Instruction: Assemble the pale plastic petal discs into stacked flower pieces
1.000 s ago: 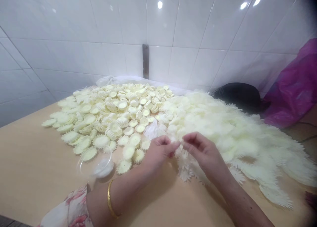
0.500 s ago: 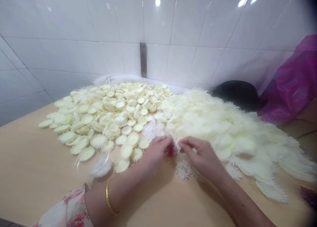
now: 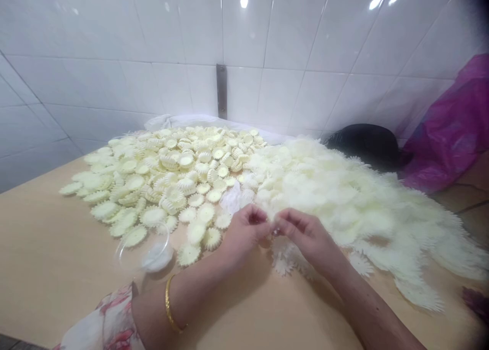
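My left hand (image 3: 248,230) and my right hand (image 3: 301,233) meet over the front of the table, fingertips nearly touching. Both are closed in a pinch. Between them show only small white bits, too blurred to name. Just below my right hand lies a white flower-shaped cut-out (image 3: 283,258) with a fringed petal edge. To the left spreads a heap of cupped, pale yellow flower discs (image 3: 187,161) with crimped rims. Flat, thin pale petal cut-outs (image 3: 344,202) form a larger pile on the right. A crumpled white scrap (image 3: 232,199) rests beyond my left hand.
A clear round container (image 3: 156,256) with white contents stands beside my left forearm. The wooden table (image 3: 42,243) meets a white tiled wall (image 3: 183,29). At the right are a black rounded object (image 3: 362,143) and a magenta plastic bag (image 3: 451,126).
My left fingers have turned and come closer to my right fingertips. A toothed white edge that showed between the hands is now mostly hidden. The heaps look the same.
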`<move>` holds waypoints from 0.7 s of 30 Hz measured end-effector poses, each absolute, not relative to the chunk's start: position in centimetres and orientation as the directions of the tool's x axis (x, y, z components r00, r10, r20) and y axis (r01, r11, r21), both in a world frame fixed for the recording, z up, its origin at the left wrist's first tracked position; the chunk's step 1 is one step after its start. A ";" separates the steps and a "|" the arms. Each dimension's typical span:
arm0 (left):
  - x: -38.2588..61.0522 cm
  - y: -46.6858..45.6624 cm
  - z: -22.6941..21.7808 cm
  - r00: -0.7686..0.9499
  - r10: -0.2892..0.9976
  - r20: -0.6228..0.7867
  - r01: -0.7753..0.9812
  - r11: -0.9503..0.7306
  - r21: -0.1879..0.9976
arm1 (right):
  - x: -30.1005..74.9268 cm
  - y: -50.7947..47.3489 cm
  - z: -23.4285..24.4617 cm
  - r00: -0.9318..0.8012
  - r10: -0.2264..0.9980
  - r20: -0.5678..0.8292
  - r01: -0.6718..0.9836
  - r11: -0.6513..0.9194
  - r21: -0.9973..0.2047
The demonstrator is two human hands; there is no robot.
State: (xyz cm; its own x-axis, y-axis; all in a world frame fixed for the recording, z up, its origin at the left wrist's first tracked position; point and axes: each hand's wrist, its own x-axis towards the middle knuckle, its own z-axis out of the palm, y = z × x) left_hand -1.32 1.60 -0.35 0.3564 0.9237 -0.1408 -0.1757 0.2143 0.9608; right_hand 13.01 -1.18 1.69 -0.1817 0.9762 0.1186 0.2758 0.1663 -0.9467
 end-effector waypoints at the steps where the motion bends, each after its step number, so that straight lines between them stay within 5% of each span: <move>1: -1.3 1.6 -0.4 0.355 0.923 -0.147 -0.165 0.216 0.962 | 13.0 -1.1 1.6 -0.174 0.980 0.095 0.251 0.137 -0.958; 8: -1.0 1.5 -0.3 0.353 0.908 -0.227 -0.286 0.336 0.897 | 13.1 -0.9 1.2 -0.078 0.995 0.061 0.055 0.065 -0.996; 21: -1.1 1.4 -0.1 0.327 0.935 -0.139 -0.133 0.192 0.972 | 13.1 -0.7 0.8 -0.045 0.998 0.048 0.105 0.052 -0.993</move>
State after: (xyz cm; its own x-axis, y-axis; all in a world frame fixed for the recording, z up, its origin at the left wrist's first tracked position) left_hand -1.14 1.45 -0.08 0.3274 0.9346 -0.1393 -0.1330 0.1916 0.9724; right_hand 13.14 -0.72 0.83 -0.0450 0.9979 0.0476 0.1051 0.0521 -0.9931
